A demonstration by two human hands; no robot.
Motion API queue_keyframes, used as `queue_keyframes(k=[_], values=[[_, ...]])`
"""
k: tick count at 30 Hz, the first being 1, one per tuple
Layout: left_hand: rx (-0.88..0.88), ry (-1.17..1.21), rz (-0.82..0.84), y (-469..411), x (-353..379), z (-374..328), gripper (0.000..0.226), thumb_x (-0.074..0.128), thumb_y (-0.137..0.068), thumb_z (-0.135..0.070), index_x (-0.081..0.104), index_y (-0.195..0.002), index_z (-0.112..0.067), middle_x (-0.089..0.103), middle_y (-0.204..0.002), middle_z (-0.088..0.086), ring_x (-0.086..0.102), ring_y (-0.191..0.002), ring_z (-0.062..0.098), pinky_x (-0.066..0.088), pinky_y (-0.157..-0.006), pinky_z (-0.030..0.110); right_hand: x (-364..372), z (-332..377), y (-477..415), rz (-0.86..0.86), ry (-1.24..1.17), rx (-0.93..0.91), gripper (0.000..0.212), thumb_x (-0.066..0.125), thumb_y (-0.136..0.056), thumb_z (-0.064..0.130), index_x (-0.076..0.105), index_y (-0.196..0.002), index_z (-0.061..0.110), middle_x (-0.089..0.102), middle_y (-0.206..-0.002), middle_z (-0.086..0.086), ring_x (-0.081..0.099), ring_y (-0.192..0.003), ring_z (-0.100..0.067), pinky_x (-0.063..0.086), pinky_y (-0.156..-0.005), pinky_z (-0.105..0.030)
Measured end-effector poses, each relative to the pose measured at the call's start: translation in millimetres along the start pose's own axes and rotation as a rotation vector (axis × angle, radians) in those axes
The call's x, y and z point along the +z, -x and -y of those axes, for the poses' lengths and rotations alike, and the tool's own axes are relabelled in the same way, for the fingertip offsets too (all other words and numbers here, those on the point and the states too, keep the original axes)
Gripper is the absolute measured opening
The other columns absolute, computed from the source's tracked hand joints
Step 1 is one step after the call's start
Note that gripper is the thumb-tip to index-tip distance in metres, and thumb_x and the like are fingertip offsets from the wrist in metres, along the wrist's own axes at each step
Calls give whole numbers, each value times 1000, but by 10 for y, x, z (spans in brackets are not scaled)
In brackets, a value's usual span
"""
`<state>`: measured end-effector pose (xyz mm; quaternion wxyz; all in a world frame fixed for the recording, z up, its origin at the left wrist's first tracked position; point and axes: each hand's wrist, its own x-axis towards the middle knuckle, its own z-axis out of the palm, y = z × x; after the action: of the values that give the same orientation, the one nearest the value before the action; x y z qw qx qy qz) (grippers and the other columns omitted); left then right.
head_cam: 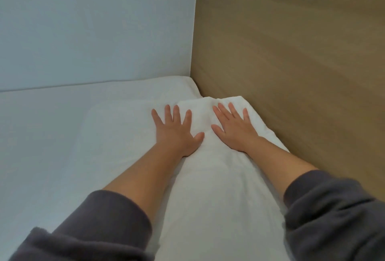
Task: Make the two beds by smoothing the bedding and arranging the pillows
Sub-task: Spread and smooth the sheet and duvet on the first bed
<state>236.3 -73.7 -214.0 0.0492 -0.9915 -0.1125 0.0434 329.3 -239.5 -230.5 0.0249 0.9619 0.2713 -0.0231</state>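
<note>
A white pillow (216, 179) lies along the wooden headboard (291, 56), running from the lower middle up toward the bed's far corner. My left hand (177, 131) rests flat with spread fingers at the pillow's left edge, partly on the white bedding (52, 135). My right hand (233, 127) presses flat on the pillow's far end, fingers straight and spread. Both palms face down and neither hand grips anything. Grey sleeves cover my forearms near the bottom of the view.
A pale wall (93, 27) runs along the far side of the bed and meets the headboard at the corner. The white bedding stretches smooth to the left of the pillow.
</note>
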Motion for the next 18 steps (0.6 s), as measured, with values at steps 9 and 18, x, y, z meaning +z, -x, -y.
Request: queue_keyframes(k=[9, 18], values=[[111, 111, 90, 903, -163, 162, 77, 8, -90, -72, -5, -154, -33, -18, -161, 4, -20, -147, 31, -10, -112, 64, -292, -21, 1192, 200, -50, 132, 62, 11, -98, 62, -10, -152, 41, -22, -161, 6, -21, -148, -24, -7, -116, -60], [289, 207, 84, 2357, -217, 417, 72, 10, -94, -66, -5, -155, -30, -15, -162, 1, -16, -148, 25, -8, -117, 56, -408, 530, 2508, 173, -95, 209, 58, 8, -101, 53, -4, -155, 35, -12, -163, 6, -15, -149, -21, -9, -119, -51]])
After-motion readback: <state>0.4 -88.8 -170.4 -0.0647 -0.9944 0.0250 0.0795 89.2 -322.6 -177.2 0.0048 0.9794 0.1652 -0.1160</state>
